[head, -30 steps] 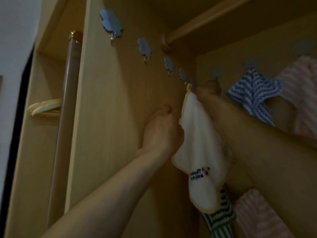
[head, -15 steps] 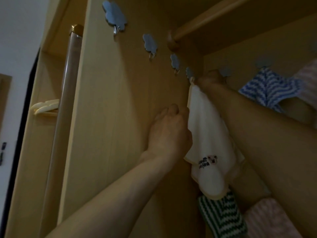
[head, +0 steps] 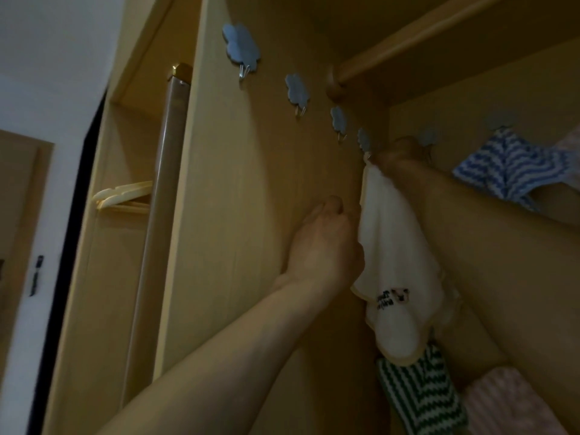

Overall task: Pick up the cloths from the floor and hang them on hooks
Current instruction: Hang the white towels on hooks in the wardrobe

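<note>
hooks: 6 | cloths: 5 | hands: 2 | hangers: 1

i'm looking up into a pale wooden wardrobe. its left side panel carries a row of blue cloud-shaped hooks; from the innermost one a white cloth hangs. the back panel holds more cloud hooks, one carrying a blue striped cloth. low in the corner i see a green striped cloth beside a pink cloth.
</note>
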A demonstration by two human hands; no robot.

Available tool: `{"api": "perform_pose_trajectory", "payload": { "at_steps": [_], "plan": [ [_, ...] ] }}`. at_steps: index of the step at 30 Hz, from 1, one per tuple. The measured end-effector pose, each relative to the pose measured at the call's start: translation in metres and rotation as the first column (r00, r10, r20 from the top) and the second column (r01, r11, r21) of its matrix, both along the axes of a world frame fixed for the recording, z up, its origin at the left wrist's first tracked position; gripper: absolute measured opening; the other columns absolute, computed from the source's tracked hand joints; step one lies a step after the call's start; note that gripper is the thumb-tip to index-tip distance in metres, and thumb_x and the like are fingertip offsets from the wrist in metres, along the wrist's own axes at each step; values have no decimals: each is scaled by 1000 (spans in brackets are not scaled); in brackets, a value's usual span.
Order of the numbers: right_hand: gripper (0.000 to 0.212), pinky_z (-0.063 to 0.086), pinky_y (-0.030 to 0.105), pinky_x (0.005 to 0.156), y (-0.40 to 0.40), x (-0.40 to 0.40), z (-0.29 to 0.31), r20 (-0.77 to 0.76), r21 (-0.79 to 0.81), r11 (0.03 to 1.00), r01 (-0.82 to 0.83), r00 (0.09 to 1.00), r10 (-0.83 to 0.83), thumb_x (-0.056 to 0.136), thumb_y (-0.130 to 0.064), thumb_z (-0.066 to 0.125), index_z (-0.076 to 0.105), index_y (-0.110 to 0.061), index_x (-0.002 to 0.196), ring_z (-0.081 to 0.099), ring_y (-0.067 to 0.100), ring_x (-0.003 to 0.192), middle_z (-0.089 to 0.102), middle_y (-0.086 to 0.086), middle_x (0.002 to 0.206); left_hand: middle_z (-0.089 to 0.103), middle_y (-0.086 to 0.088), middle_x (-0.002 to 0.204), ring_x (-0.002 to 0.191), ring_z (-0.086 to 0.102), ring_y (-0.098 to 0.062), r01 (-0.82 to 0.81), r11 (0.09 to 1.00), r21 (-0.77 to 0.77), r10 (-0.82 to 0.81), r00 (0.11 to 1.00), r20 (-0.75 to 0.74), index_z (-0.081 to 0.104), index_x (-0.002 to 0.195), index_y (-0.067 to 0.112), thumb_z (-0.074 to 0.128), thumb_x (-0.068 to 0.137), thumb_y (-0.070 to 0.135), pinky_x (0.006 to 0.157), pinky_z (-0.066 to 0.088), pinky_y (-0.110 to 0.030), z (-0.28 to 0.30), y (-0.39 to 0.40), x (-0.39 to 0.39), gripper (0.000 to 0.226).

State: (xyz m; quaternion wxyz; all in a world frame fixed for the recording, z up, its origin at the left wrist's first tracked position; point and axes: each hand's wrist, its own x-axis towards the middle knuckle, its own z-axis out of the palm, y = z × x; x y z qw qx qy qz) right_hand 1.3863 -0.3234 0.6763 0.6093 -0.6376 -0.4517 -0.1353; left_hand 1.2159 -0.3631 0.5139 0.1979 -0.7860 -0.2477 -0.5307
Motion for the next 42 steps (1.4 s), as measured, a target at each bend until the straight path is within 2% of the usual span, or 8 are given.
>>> {"api": "perform_pose_trajectory", "payload": {
  "at_steps": [5, 9, 12, 16, 20, 27, 32, 42],
  "plan": [
    [51, 39, 26, 78, 11, 0, -7, 21, -52, 998, 25, 1000, -24, 93, -32, 62, 51, -7, 136, 55, 26, 121, 53, 12, 139, 49, -2, 105, 94, 46, -18, -1, 1000, -15, 1, 1000, -11, 53, 104, 15, 54, 88, 11, 65, 28, -23, 0, 3, -1, 17],
    [47, 44, 32, 93, 12, 11, -14, 8, -20, 1000, 14, 1000, -14, 92, -31, 60, 53, -6, 131, 53, 29, 123, 55, 13, 135, 51, -4, 109, 98, 48, -21, -7, 1000, -24, 7, 1000, -24, 55, 107, 13, 53, 86, 8, 65, 29, -25, 1, 3, -1, 21],
    [47, 42, 27, 88, 5, 11, -26, 24, 16, 999, 28, 999, -28, 94, -31, 60, 55, -1, 129, 54, 29, 122, 56, 15, 134, 51, -5, 111, 99, 51, -23, -6, 999, -38, 5, 1000, -17, 55, 112, 14, 52, 89, 12, 65, 28, -25, 1, 2, -1, 24],
    [41, 44, 24, 90, -13, 9, -49, 163, -24, 999, 45, 986, -41, 85, -14, 72, 63, 0, 122, 57, 28, 118, 60, 14, 130, 52, -7, 117, 107, 51, -26, -31, 998, -55, 30, 999, -19, 55, 122, 12, 52, 91, 19, 71, 28, -27, -1, 1, 2, 31],
    [42, 44, 29, 101, -37, -1, -71, 235, -73, 993, 89, 969, -69, 89, -9, 64, 59, -7, 130, 54, 28, 122, 56, 13, 135, 52, -6, 123, 112, 50, -26, -33, 993, -113, 28, 999, -41, 54, 128, 15, 54, 92, 21, 73, 29, -26, -4, 0, 2, 37],
    [66, 41, 26, 99, -87, -31, -109, 340, -184, 959, 214, 930, -142, 86, -16, 69, 41, -17, 146, 49, 25, 128, 48, 7, 144, 55, -11, 123, 107, 55, -33, -22, 985, -173, -1, 991, -131, 53, 130, 14, 54, 93, 32, 76, 36, -32, -12, -20, -23, 42],
    [65, 43, 28, 94, -127, -66, -141, 375, -280, 923, 264, 915, -148, 86, -22, 70, 40, -18, 144, 50, 26, 124, 50, 8, 140, 53, -14, 128, 117, 49, -36, 5, 962, -273, -53, 984, -168, 48, 135, 16, 50, 93, 33, 96, 40, -44, -21, -41, -54, 45],
    [60, 43, 25, 85, -223, -155, -221, 364, -413, 847, 334, 913, -183, 86, -25, 71, 46, -15, 139, 55, 26, 116, 56, 11, 131, 49, -11, 137, 125, 46, -34, 114, 921, -374, -195, 963, -187, 41, 143, 24, 47, 96, 37, 99, 37, -45, -79, -98, -112, 49]
  ]
}}
